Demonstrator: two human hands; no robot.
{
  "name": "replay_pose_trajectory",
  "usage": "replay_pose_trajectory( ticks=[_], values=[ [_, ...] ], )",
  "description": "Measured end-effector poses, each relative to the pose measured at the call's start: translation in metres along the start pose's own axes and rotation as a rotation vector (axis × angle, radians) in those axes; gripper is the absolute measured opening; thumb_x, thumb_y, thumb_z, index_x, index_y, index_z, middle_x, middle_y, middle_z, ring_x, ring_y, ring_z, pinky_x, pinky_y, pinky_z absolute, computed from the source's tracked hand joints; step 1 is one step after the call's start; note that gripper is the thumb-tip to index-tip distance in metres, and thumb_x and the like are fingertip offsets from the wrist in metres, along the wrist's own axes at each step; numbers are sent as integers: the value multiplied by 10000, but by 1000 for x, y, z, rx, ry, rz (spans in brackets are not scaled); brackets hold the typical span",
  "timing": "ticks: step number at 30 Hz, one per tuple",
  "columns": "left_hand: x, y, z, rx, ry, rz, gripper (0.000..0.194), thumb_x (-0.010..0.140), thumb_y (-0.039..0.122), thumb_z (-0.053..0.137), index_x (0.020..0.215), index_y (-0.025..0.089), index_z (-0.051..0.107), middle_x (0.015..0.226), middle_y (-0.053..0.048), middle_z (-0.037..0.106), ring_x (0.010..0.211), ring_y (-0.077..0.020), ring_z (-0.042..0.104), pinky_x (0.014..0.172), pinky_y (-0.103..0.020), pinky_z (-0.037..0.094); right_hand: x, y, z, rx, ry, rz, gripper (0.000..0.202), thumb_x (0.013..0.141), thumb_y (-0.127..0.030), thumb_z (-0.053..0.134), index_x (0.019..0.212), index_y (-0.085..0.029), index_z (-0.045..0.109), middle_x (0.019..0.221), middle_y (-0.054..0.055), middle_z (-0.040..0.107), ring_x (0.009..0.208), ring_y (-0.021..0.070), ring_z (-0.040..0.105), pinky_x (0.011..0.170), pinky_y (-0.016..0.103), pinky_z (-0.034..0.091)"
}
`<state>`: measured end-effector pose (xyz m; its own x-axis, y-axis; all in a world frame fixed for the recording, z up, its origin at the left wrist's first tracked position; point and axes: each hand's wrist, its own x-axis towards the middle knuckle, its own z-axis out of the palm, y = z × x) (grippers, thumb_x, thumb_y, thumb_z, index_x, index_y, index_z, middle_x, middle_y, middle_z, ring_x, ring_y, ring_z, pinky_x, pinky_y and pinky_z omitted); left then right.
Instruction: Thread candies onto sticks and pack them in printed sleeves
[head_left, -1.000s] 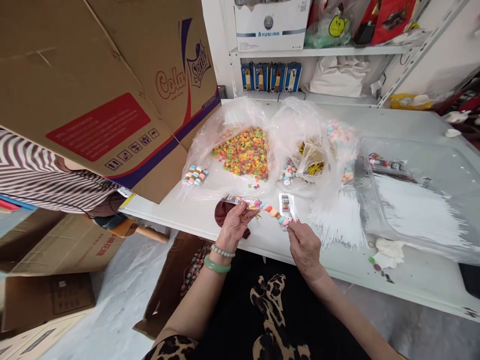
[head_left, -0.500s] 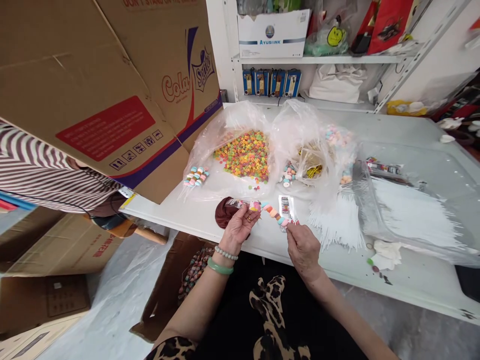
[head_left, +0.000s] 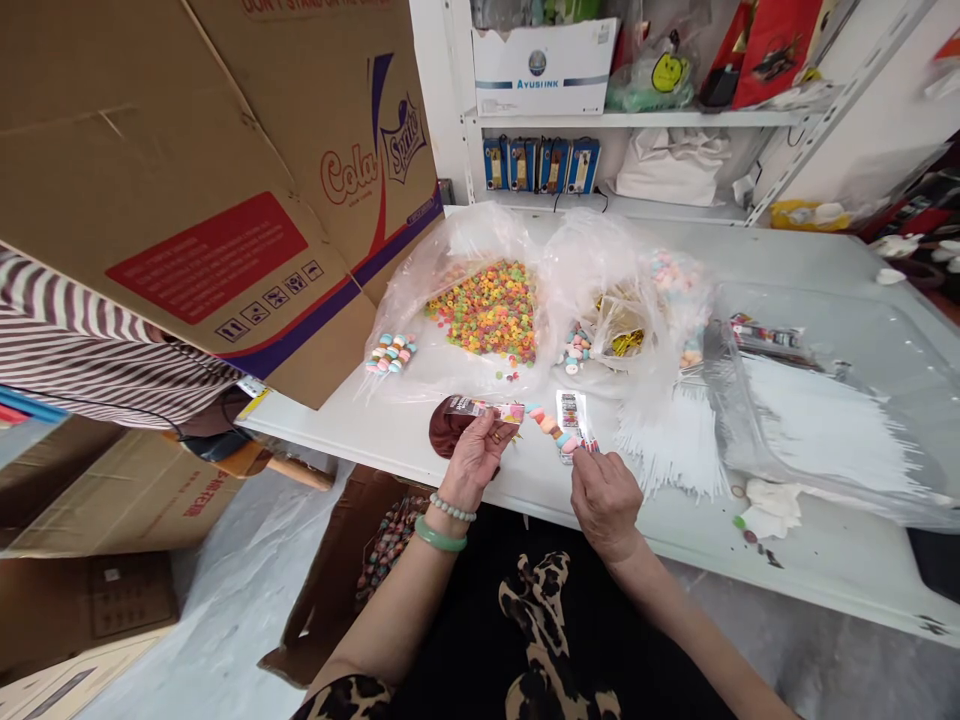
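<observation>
Between thumb and fingers my left hand pinches a small printed plastic packet. Close to the packet's right end is a skewer of pastel candies, slanting down toward my right hand. My right hand is closed on the skewer's lower end; the stick is hidden in the fingers. I cannot tell whether the candy tip is inside the packet. A dark brown bundle lies behind my left hand. Another stack of printed packets lies flat beyond my right hand.
Plastic bags of small coloured ring candies and pastel candies stand at the back. White sticks lie to the right, beside a clear tray. A large carton blocks the left. Finished-looking skewers rest near it.
My right hand's grip has shifted slightly at the skewer's lower end, and the skewer has moved a little. My left hand stays nearly in place with the packet.
</observation>
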<state>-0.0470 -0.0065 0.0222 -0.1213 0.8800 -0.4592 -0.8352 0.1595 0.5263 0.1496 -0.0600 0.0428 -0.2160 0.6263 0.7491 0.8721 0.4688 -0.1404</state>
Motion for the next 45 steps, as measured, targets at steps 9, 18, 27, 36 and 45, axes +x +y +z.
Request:
replay_pose_trajectory(
  ticks=[9, 18, 27, 36, 45],
  values=[
    [1, -1, 2, -61, 19, -37, 85, 860, 152, 633, 778, 140, 651, 750, -40, 731, 733, -164, 716, 899, -393, 561, -10, -1, 3, -35, -17, -99, 235, 856, -65, 542, 1017, -205, 641, 737, 43, 668, 642, 173, 493, 591, 338, 292],
    [4, -3, 1, -49, -6, 89, 57, 823, 160, 678, 775, 129, 676, 795, -37, 734, 775, -163, 713, 857, -339, 567, -10, -1, 3, -71, -2, -130, 208, 867, -81, 557, 1009, -208, 642, 745, 36, 692, 622, 161, 501, 581, 342, 291],
    [7, -4, -4, 1, 5, 118, 131, 713, 179, 787, 757, 108, 685, 762, -24, 720, 722, -170, 706, 822, -344, 567, -9, 1, 5, -24, 32, -80, 238, 851, -51, 553, 1024, -191, 636, 720, 33, 681, 612, 159, 504, 604, 322, 330],
    [7, -8, -6, 0, -69, -16, 131, 758, 209, 757, 776, 105, 679, 771, -81, 744, 770, -220, 730, 932, -413, 534, -6, 0, 6, 82, 18, -19, 276, 850, -14, 530, 1044, -190, 617, 704, 25, 659, 614, 174, 467, 613, 311, 365],
    [5, -9, -2, -68, 13, 53, 81, 772, 172, 729, 750, 133, 662, 715, -25, 725, 670, -163, 705, 865, -377, 560, -13, -2, 7, 93, -24, -55, 269, 861, -54, 538, 1067, -189, 645, 709, 44, 667, 629, 184, 514, 630, 323, 377]
  ],
)
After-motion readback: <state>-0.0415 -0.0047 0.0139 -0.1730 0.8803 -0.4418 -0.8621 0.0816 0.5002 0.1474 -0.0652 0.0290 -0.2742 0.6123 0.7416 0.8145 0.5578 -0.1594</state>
